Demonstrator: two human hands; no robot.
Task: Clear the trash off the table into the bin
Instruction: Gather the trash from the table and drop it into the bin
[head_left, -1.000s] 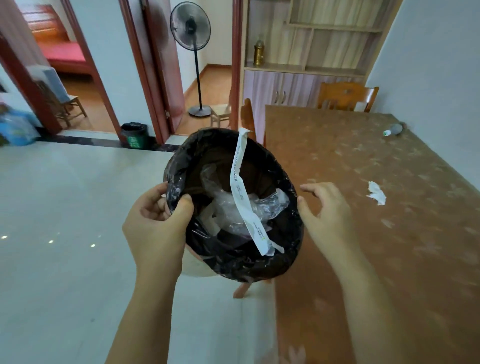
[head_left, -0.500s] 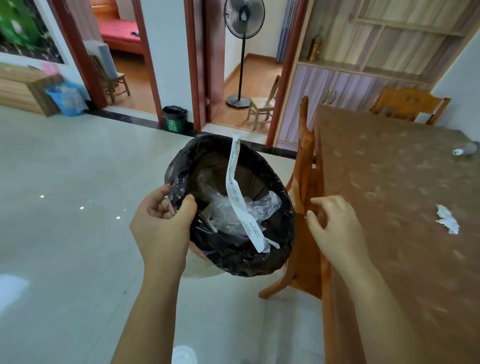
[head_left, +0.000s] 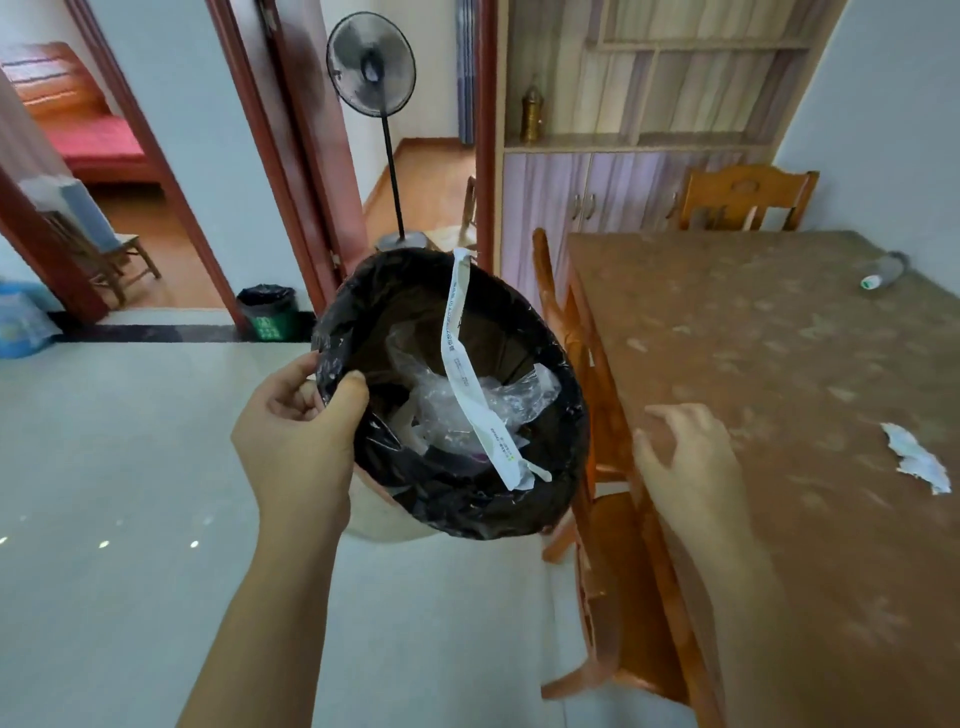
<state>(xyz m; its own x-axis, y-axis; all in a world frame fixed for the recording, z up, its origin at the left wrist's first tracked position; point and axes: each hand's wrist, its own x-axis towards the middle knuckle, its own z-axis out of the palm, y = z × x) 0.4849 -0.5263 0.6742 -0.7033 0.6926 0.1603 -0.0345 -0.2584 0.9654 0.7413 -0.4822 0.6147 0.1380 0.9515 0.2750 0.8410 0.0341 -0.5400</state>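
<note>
Two bins show in our view: far off at the left, a small green bin (head_left: 267, 314) lined with a black bag stands on the floor by a doorway, and nearer to us is the bin (head_left: 566, 441) that we hold up over the pale floor, tilted so its mouth faces us. Our left hand (head_left: 296, 436) pinches the near left part of its rim, thumb inside against the black liner (head_left: 457, 506) and fingers curled on the outside. Inside the bin lies crumpled clear plastic (head_left: 498, 410), and a long white paper strip (head_left: 470, 384) runs from the far rim down across the plastic to the near rim. Behind the bin a standing fan (head_left: 371, 73) rises in the middle doorway. Just right of the bin a wooden chair (head_left: 613, 551) is pushed in against the table (head_left: 779, 338), which carries a brown patterned cover. Our right hand (head_left: 685, 460) hovers at the table's near left edge, fingers spread and slightly curled, gripping nothing. Farther right, a crumpled white paper scrap (head_left: 917, 460) lies on the table, well apart from that hand. Toward the far right corner a plastic bottle (head_left: 883, 271) lies on its side, and a second chair (head_left: 743, 200) stands at the table's far end.
</note>
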